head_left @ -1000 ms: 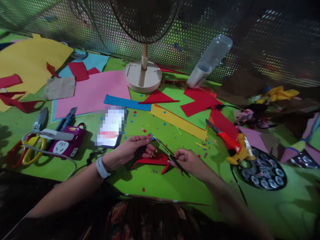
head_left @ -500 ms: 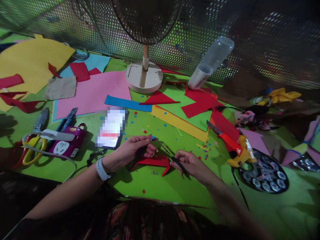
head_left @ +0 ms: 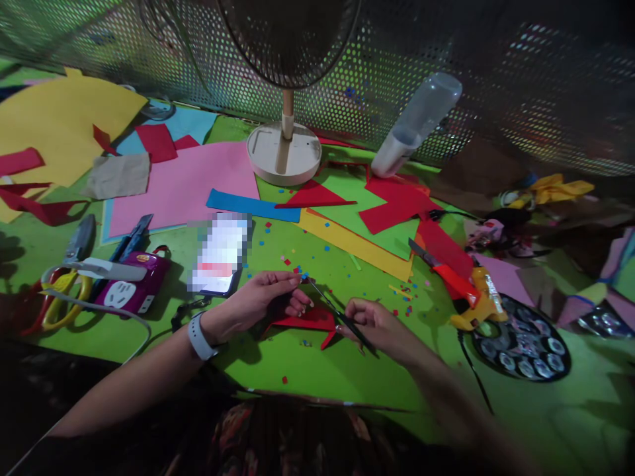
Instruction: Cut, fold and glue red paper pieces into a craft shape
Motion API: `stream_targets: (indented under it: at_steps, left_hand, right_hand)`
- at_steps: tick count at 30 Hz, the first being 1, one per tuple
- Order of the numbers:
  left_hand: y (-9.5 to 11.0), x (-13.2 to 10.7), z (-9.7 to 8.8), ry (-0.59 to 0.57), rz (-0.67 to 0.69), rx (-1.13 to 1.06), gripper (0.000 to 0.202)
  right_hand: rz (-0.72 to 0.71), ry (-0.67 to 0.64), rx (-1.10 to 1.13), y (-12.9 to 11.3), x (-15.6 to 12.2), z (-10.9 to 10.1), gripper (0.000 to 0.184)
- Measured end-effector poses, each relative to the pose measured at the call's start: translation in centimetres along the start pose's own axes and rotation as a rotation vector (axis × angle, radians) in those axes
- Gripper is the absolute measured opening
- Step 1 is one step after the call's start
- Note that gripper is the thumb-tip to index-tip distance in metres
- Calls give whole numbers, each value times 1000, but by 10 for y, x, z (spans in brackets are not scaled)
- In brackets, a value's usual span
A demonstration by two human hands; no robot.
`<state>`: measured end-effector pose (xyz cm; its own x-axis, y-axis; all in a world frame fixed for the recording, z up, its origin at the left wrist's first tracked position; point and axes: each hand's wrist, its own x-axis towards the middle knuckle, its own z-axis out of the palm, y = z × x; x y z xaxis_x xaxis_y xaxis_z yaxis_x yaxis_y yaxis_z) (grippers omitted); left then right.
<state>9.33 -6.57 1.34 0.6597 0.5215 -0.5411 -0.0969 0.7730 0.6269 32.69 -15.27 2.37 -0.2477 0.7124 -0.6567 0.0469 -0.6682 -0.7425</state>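
Observation:
My left hand [head_left: 278, 294], a pale band on its wrist, is closed in a pinch with thumb and forefinger together. A tiny blue piece [head_left: 304, 277] shows at its fingertips; the rest of what it pinches is hidden. My right hand [head_left: 372, 324] is closed around the black handles of slim scissors [head_left: 327, 299], whose thin metal blades point up-left to the left fingertips. Beneath both hands lies a folded red strip [head_left: 302, 318] on the green tabletop [head_left: 268, 370]. Small red and blue squares [head_left: 327, 248] are scattered around the hands.
A phone [head_left: 221, 254] lies left of the hands, by a purple power socket [head_left: 133, 284] and yellow-handled scissors [head_left: 82, 297]. Behind stand a fan [head_left: 285, 162] and a leaning bottle [head_left: 417, 125]. At right are a glue gun [head_left: 466, 297] and a black round tray [head_left: 523, 344].
The scissors' blades look closer together at the left fingertips. Small red and blue bits now show just above those fingertips. Both hands stay in nearly the same place; the view has shifted slightly.

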Motion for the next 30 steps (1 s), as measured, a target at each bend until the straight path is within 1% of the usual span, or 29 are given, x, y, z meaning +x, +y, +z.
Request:
stream_targets:
  at_steps: [8,18,22,30]
  left_hand:
    - [1,0,2,33,12,17,19]
    - [3,1,3,36,13,26,18]
    - [2,2,3,60,13,13,18]
    - [1,3,1,46,10,-7,18]
  right_hand:
    - [12,11,34,4,3,0,49]
    - [-4,49,29,6,5,0,47]
    - [-4,47,49,8,5,0,48]
    - [10,33,68,8,5,1,48]
